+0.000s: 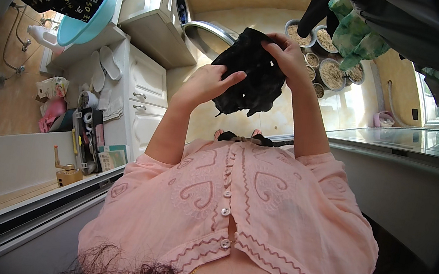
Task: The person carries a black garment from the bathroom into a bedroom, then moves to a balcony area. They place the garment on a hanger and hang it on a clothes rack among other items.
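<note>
A black cloth garment [248, 74], crumpled and with a few small gaps in it, hangs in front of me between both hands. My left hand [211, 84] is closed on its left side, thumb in front and the other fingers mostly hidden by the fabric. At its upper right edge, my right hand [285, 59] pinches the cloth. The garment's lower edge dangles loose. Just beyond it, the round door [211, 38] of a front-loading washing machine [160, 16] stands open.
Several bowls of pale, flaky stuff [332, 74] sit on the floor ahead. Clothes [357, 36] hang at the upper right. To the left are a white cabinet [148, 79], a light-blue basin [98, 22] with black printed cloth above it, and white slippers [110, 63].
</note>
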`<state>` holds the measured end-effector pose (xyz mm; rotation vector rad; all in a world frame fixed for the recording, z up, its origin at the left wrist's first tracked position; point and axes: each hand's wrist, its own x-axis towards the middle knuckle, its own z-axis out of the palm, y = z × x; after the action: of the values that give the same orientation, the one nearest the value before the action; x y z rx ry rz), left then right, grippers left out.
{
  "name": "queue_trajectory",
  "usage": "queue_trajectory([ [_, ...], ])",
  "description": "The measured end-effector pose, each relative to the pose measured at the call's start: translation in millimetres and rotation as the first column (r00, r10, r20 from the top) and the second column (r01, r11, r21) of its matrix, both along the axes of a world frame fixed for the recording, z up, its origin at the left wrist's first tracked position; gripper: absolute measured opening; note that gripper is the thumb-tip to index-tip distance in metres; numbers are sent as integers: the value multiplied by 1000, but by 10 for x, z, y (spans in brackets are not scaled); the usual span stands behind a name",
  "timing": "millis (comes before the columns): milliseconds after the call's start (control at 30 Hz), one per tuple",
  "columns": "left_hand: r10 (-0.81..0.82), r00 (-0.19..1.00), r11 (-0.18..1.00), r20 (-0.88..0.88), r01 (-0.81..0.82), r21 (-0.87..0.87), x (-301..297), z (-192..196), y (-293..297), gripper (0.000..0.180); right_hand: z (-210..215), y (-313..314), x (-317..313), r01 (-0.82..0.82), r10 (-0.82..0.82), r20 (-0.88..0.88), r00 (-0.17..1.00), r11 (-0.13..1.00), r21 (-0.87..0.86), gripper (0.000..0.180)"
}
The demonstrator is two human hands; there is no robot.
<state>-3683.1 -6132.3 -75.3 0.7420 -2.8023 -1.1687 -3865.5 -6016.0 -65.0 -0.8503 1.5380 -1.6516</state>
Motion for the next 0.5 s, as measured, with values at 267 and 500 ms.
queue_trajectory([
  [267, 43, 834, 991, -550, -107, -86, 51, 64, 21, 33, 168, 128, -193, -43, 40, 93, 995, 998, 34, 21],
  [500, -128, 956, 974, 263, 171, -148, -104, 261, 158, 58, 40, 39, -128, -201, 207, -204, 957, 978, 47, 20],
])
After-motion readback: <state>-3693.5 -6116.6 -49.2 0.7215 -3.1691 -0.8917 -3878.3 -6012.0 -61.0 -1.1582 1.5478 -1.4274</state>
